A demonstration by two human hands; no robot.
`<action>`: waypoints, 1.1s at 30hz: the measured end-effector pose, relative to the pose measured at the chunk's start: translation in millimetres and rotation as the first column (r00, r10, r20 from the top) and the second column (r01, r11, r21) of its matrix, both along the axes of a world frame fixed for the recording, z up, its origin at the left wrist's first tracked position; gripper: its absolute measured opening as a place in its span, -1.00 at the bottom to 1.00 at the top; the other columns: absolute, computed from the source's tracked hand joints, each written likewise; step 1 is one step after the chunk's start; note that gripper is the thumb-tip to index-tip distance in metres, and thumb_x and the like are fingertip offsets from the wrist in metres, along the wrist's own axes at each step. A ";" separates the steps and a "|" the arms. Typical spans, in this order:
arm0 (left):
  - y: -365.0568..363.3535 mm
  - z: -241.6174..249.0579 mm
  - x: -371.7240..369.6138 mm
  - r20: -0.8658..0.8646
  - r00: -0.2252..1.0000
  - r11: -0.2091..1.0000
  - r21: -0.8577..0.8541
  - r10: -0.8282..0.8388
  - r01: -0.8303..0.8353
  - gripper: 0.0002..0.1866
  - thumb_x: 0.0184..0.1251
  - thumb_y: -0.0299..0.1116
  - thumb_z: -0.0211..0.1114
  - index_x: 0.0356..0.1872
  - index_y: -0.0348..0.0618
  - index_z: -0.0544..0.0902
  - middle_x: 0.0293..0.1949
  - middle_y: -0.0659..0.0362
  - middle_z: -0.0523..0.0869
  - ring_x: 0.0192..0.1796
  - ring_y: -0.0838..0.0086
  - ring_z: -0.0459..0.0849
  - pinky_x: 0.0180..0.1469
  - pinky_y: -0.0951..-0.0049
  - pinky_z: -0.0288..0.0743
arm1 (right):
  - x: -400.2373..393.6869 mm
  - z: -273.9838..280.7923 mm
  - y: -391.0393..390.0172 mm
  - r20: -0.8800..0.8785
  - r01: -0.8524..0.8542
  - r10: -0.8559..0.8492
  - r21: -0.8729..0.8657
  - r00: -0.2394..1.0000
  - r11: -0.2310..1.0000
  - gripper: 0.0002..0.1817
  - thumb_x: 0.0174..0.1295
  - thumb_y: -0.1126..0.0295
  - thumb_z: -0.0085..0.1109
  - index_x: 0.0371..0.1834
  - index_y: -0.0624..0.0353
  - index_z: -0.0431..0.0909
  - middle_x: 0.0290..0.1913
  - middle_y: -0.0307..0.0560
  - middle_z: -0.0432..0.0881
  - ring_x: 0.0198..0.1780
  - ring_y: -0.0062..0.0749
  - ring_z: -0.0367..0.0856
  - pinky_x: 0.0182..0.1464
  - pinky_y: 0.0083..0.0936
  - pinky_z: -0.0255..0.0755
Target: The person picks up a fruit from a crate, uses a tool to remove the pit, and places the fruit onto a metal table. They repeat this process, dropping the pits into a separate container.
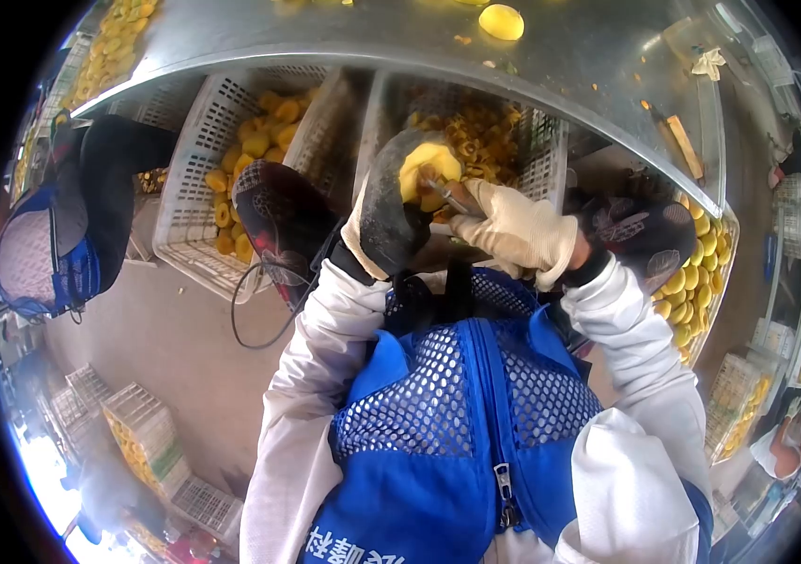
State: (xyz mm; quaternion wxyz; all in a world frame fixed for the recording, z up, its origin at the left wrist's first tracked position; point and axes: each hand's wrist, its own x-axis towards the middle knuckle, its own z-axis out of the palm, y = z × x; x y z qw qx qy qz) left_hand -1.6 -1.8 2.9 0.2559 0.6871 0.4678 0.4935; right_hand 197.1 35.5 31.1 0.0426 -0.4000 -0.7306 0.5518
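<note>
My left hand [391, 202], in a dark, dirty glove with a pale cuff, is closed around a yellow peach [427, 162]. The fruit's cut face is turned up and shows a brownish hollow at its middle. In a cream knitted glove, my right hand [518, 226] grips a slim metal tool [461, 198], its tip at that hollow; the glove hides its handle. Both hands are close together in front of my chest, above the near edge of a white crate [543, 155] that holds peach scraps [489, 141].
A steel table [325, 33] runs across the top, with a yellow peach [501, 23] on it. Left of my hands stands a white crate [184, 179] of peach pieces. Peach halves [696, 282] fill another crate at the right. A person's dark-clothed leg [123, 174] is at far left.
</note>
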 end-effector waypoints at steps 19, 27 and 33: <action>25.4 -9.0 -16.0 0.075 0.918 0.894 -0.206 -0.390 0.397 -0.45 0.01 -0.66 0.39 0.15 -0.32 0.62 0.07 -0.09 0.71 0.09 0.08 0.71 0.15 0.31 0.60 | 20.7 -13.0 12.6 -0.023 -0.281 0.281 -0.152 0.959 0.948 -0.72 0.42 0.33 0.12 -0.02 0.37 0.54 -0.57 -0.32 0.44 -0.57 -0.65 0.33 -0.54 -0.65 0.29; 26.5 4.8 -2.0 0.025 0.942 0.930 -0.152 -0.334 0.334 -0.52 0.12 -0.64 0.35 0.15 -0.31 0.61 0.07 -0.09 0.70 0.04 0.16 0.72 0.09 0.37 0.61 | 27.3 0.0 6.9 -0.180 -0.053 -0.042 -0.492 0.983 0.869 -0.73 0.38 0.24 0.18 -0.22 0.27 0.52 -0.64 -0.37 0.40 -0.60 -0.66 0.38 -0.55 -0.58 0.28; 20.4 -5.1 -3.5 0.219 0.905 0.837 -0.350 -0.364 0.421 -0.46 0.25 -0.70 0.31 0.29 -0.31 0.49 0.16 0.00 0.66 0.20 0.28 0.64 0.30 0.35 0.49 | 15.9 47.0 9.6 0.068 -0.061 0.094 -0.388 0.993 0.920 -0.71 0.39 0.24 0.14 -0.14 0.31 0.52 -0.60 -0.32 0.47 -0.59 -0.56 0.40 -0.56 -0.55 0.33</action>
